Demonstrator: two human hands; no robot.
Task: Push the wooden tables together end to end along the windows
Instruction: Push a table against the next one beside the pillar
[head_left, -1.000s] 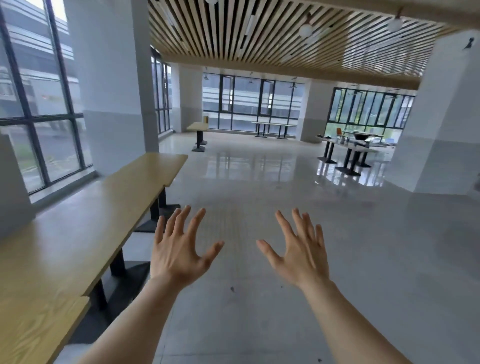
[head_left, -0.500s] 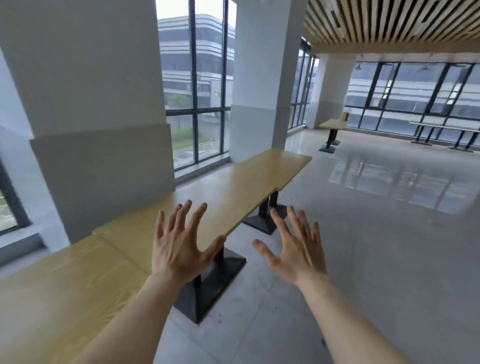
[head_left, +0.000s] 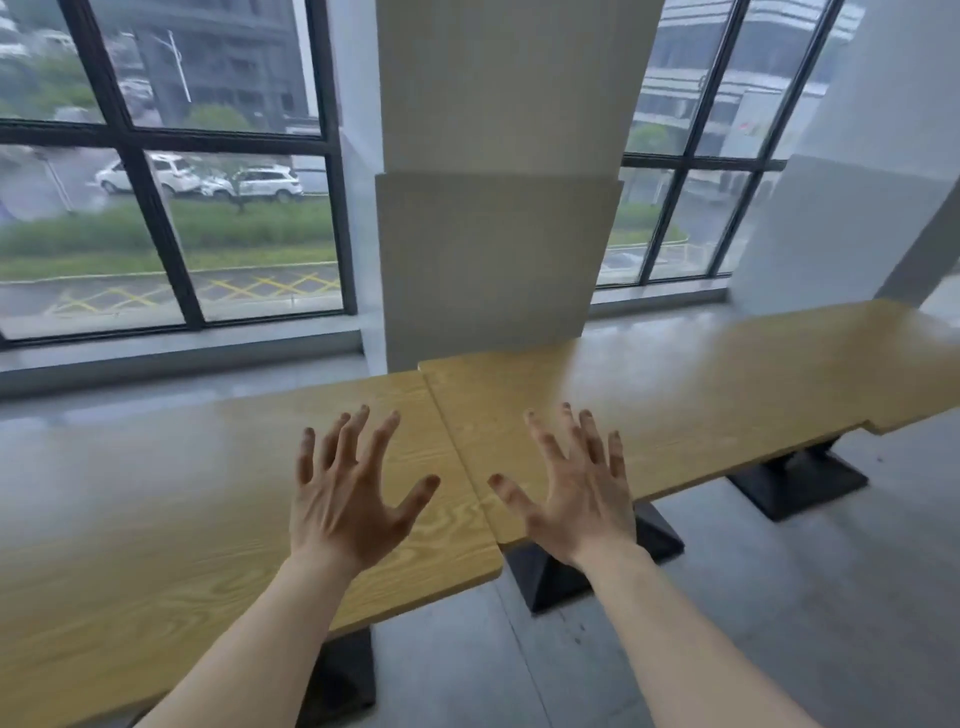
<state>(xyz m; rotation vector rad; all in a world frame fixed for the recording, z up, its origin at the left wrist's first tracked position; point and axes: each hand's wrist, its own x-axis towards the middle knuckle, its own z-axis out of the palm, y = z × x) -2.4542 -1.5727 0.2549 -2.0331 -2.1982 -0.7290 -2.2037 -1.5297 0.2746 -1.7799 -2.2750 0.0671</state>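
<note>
Both hands, left hand (head_left: 348, 499) and right hand (head_left: 576, 499), hover with fingers spread apart and holding nothing, over the seam at centre frame where the left bench (head_left: 156, 519) meets the middle bench (head_left: 649, 415). A third bench (head_left: 914, 374) abuts at right. Rigid tops on black pedestal bases (head_left: 800, 478) look heavy; I'd push them at the long edge.

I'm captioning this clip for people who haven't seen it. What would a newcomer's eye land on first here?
First, the two spread, empty hands at centre: the left hand over the left table, the right hand over the middle table. Next, the seam where those yellow wooden tops meet, their front edges slightly offset. Behind stands a pale pillar between dark-framed windows.
</note>
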